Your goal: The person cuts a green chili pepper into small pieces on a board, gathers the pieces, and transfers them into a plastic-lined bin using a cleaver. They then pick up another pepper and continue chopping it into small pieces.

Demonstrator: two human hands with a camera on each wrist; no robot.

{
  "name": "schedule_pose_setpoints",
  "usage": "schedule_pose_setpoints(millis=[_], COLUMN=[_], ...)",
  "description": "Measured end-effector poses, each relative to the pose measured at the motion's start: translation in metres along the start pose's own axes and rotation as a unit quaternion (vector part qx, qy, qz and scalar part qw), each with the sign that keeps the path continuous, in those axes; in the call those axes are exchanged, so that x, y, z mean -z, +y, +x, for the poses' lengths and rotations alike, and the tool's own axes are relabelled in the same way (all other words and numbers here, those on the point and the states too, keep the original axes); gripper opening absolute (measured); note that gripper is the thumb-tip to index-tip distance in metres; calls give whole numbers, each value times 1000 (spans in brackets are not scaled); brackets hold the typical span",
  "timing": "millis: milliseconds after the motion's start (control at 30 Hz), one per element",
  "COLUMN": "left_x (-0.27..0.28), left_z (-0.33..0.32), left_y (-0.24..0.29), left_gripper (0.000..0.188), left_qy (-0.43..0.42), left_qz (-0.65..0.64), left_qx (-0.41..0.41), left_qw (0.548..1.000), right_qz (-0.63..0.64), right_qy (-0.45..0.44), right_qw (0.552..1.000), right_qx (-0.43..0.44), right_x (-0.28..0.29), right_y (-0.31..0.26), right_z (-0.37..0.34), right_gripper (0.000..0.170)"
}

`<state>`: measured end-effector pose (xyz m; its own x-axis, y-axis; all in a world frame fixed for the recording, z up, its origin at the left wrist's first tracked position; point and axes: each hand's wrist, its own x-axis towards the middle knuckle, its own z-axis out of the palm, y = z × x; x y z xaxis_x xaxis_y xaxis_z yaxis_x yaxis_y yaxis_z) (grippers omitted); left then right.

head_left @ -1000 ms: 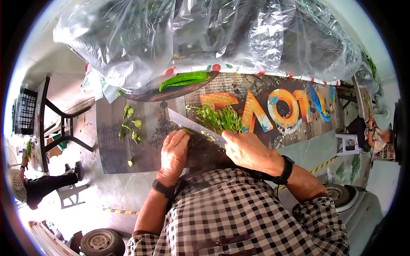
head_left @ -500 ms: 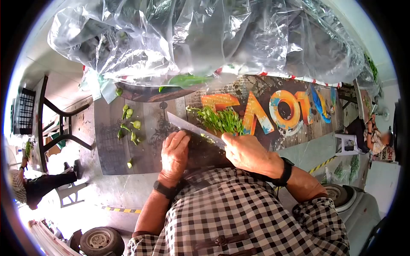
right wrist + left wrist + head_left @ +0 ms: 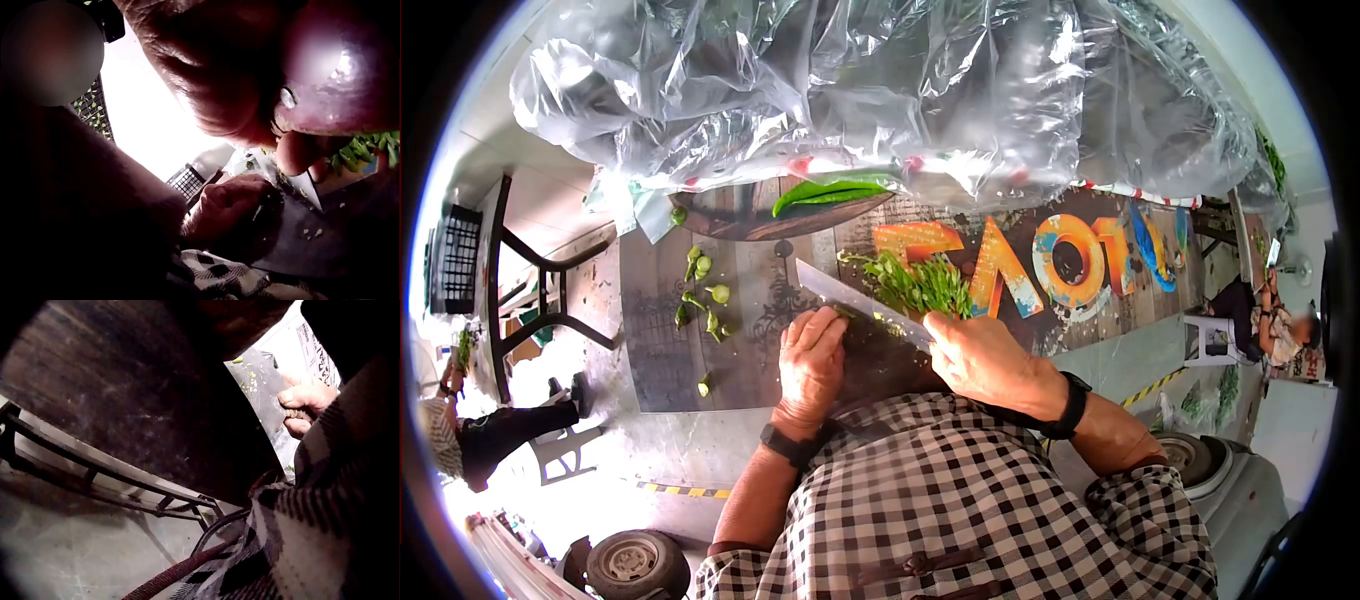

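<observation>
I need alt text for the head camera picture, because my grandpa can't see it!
A person's right hand holds a large knife over a table, with the left hand close beside it. Past the knife lies a pile of greens; small green pieces are scattered to the left, and long green peppers lie farther back.

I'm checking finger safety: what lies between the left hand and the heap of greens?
In the head view, the knife blade: the left hand is on its near side, the green heap beyond.
</observation>
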<state>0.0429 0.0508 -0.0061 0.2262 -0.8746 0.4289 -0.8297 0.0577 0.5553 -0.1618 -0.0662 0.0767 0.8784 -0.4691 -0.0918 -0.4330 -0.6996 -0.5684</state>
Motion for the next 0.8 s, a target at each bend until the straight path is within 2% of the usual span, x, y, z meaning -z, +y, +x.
schedule_pose_setpoints(millis=[200,300,400,533,567,667,800], left_x=[1,0,-1,-3,-3,0,-5], left_z=[-1,-1,1,3,4,3,5], left_y=[0,0,1,1,2,2,3], left_gripper=[32,30,27,24,24,22,19], left_qy=[-2,-1,1,17,22,10,23], left_qz=[8,1,-4,-6,-6,-2,-16], left_qx=[-1,8,16,11,10,10,7], left_qw=[1000,1000,1000,1000,1000,1000,1000], right_qz=[-74,-113,0,19,7,-14,-21], right_qy=[-47,-6,-59,28,14,64,79], right_qw=[996,990,998,999,1000,997,995], right_qx=[16,81,31,38,26,34,50], right_x=[1,-1,9,-10,-16,-24,-21], right_y=[-2,-2,-12,-12,-15,-20,1], right_z=[1,1,6,19,24,29,-2], right_gripper=[19,19,12,13,12,11,9])
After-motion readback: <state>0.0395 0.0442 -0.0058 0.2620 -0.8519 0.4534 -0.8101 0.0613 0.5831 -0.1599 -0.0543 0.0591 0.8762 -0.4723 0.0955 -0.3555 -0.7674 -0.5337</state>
